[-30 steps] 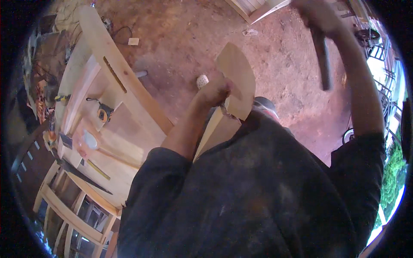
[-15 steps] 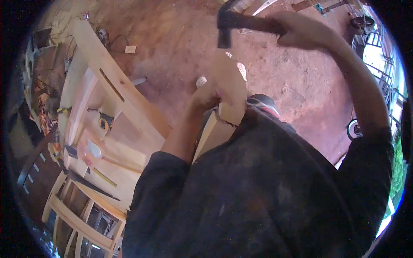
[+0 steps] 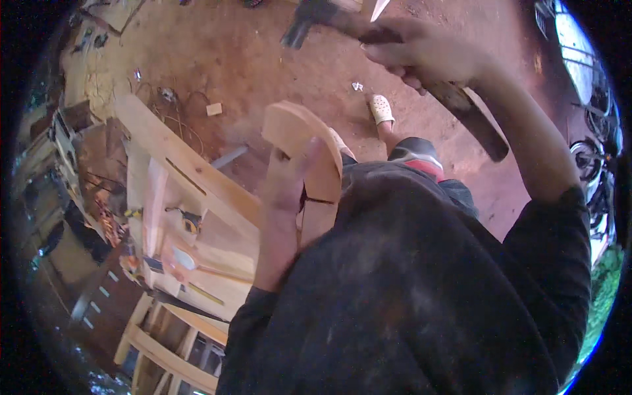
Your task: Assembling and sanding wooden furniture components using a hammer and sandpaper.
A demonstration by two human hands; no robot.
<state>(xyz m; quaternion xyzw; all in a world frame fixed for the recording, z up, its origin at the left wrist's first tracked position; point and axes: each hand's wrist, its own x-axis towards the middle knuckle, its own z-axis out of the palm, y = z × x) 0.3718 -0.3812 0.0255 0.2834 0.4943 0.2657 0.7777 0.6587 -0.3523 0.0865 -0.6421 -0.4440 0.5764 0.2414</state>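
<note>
My right hand (image 3: 428,56) is closed around the handle of a hammer (image 3: 475,122), raised at the top of the view. Its dark head points left and the handle's end sticks out below my hand. My left hand (image 3: 293,174) grips a curved pale wooden piece (image 3: 299,125) in front of my body, with some of its fingers hidden. Its wide rounded end faces away from me. A dark joint line crosses the wood close to my shirt, where it meets a straighter wooden part (image 3: 317,220). The hammer head is apart from the wood.
On the left lies a long slotted wooden board (image 3: 191,168) beside a work surface. A tape measure (image 3: 191,225), a mallet (image 3: 184,259) and a handsaw (image 3: 187,304) rest there. A slatted wooden frame (image 3: 168,355) stands at lower left. Brown ground (image 3: 263,59) stretches ahead.
My left hand and the curved wood have shifted left and tilted. The hammer has swung round, its head moving left and its handle end now showing below my right hand.
</note>
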